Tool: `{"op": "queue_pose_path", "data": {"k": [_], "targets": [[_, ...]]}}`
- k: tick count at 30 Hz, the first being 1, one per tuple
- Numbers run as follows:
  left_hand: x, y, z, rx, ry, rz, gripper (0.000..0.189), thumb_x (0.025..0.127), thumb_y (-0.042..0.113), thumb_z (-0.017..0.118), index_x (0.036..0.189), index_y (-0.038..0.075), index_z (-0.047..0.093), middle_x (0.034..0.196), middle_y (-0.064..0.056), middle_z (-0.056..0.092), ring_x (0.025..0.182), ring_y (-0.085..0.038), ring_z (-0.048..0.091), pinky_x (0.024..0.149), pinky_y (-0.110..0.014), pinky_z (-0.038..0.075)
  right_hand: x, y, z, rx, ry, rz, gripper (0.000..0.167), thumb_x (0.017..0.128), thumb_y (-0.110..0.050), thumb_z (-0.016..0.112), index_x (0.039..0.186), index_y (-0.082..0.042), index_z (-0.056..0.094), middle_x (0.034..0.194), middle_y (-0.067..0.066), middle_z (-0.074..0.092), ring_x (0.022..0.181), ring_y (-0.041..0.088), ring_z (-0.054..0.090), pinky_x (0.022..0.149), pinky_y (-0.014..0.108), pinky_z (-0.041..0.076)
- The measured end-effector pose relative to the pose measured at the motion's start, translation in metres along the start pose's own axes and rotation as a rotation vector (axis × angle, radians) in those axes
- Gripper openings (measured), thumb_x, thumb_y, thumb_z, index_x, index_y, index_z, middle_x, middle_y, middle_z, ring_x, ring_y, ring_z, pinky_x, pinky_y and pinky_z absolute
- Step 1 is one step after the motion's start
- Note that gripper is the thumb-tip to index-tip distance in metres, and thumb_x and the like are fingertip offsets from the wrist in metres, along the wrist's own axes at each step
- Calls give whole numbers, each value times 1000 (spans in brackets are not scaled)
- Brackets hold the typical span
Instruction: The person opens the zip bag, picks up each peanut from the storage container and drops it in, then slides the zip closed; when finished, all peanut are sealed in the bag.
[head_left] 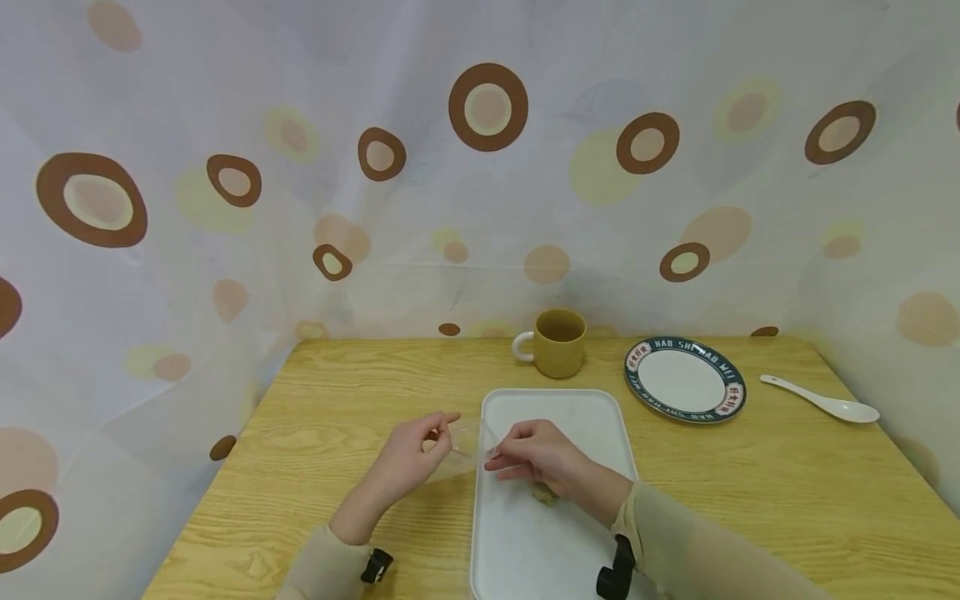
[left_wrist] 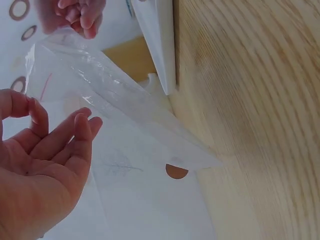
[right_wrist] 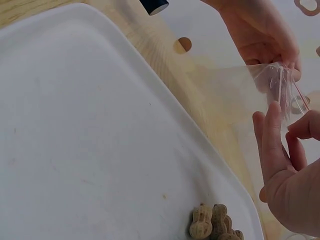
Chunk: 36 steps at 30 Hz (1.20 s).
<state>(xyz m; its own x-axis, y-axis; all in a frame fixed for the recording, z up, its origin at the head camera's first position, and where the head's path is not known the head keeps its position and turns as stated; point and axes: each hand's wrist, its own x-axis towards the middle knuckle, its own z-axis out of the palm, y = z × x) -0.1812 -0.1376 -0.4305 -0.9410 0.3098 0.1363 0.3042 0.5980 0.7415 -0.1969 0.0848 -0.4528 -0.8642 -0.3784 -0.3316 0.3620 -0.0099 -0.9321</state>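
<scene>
A clear zip bag [left_wrist: 120, 105] with a red line along its top edge is stretched between the two hands. My left hand [head_left: 408, 458] pinches one side of its mouth between thumb and index finger. On the other side, my right hand [head_left: 540, 454] pinches the bag's edge, its other fingers extended. The bag hangs over the left rim of a white tray [head_left: 517, 550]. Several unshelled peanuts [right_wrist: 215, 222] lie in the tray; in the head view the right hand and forearm partly cover them. I see no contents in the bag.
Behind the tray stands a mustard mug [head_left: 559, 346] with a white handle. To its right are a dark-rimmed plate [head_left: 682, 379] and a white spoon [head_left: 825, 400]. A patterned cloth [head_left: 487, 208] borders the wooden table [head_left: 360, 392] at the back and sides.
</scene>
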Motion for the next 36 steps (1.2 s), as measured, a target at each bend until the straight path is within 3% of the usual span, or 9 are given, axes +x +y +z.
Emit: {"op": "queue_pose_path", "data": {"k": [5, 9, 13, 16, 20, 23, 27, 32, 36], "targets": [[-1, 0, 1, -53, 21, 8, 21, 93, 7, 51, 73, 12, 50, 121, -11, 71, 110, -31, 68, 84, -39, 56, 0, 0, -1, 41, -2, -10, 2, 91, -2, 62, 91, -1, 59, 86, 11, 75, 75, 15, 74, 67, 25, 59], [-1, 0, 2, -76, 27, -6, 21, 96, 8, 52, 75, 11, 52, 99, -11, 76, 100, -27, 72, 58, -22, 43, 0, 2, -2, 40, -15, -33, 11, 92, -1, 62, 100, -3, 53, 86, 11, 75, 75, 17, 74, 67, 28, 60], [-1, 1, 2, -81, 19, -26, 23, 103, 15, 50, 80, 11, 53, 103, -11, 76, 91, -27, 72, 49, -21, 29, 0, 4, -4, 14, -64, -69, 14, 93, -3, 61, 106, -1, 56, 86, 8, 74, 76, 17, 74, 67, 30, 60], [-1, 1, 3, -55, 8, -7, 23, 105, 18, 47, 85, 10, 54, 110, -12, 74, 65, -20, 63, 49, -22, 30, -2, 2, -4, -16, -110, -84, 24, 94, -4, 57, 117, 2, 62, 86, 4, 71, 74, 15, 72, 67, 30, 60], [0, 1, 6, -16, -24, 31, 22, 106, 21, 44, 92, 10, 56, 103, -16, 73, 53, -10, 41, 52, -24, 35, -4, -2, -2, -100, -170, -92, 37, 97, -4, 52, 133, -3, 61, 85, 3, 64, 72, 13, 66, 64, 29, 59], [1, 2, 8, -3, -44, 73, 21, 107, 23, 43, 99, 10, 59, 112, -18, 70, 73, -14, 60, 67, -32, 53, -5, -3, -1, -160, -214, -88, 43, 97, -3, 50, 139, -10, 58, 84, 4, 60, 69, 13, 63, 60, 29, 58], [0, 3, 10, -25, -87, 116, 22, 107, 26, 42, 102, 11, 57, 133, -14, 63, 118, -30, 63, 93, -49, 52, -4, 0, 0, -185, -264, -84, 48, 96, -3, 50, 143, -14, 54, 82, 4, 58, 67, 14, 62, 59, 29, 58], [-1, 1, 10, -135, -188, 102, 23, 101, 32, 57, 102, 12, 45, 142, -12, 57, 134, -33, 51, 107, -58, 40, -7, 1, 0, -185, -293, -92, 52, 96, -4, 52, 148, -9, 46, 81, 2, 60, 70, 13, 62, 62, 31, 59], [-2, -1, 10, -162, -231, 73, 50, 87, 31, 77, 109, 12, 35, 143, -13, 55, 138, -38, 45, 109, -61, 36, -8, -1, -1, -171, -316, -110, 57, 92, -4, 55, 149, -9, 45, 79, 2, 61, 71, 13, 63, 61, 32, 59]]}}
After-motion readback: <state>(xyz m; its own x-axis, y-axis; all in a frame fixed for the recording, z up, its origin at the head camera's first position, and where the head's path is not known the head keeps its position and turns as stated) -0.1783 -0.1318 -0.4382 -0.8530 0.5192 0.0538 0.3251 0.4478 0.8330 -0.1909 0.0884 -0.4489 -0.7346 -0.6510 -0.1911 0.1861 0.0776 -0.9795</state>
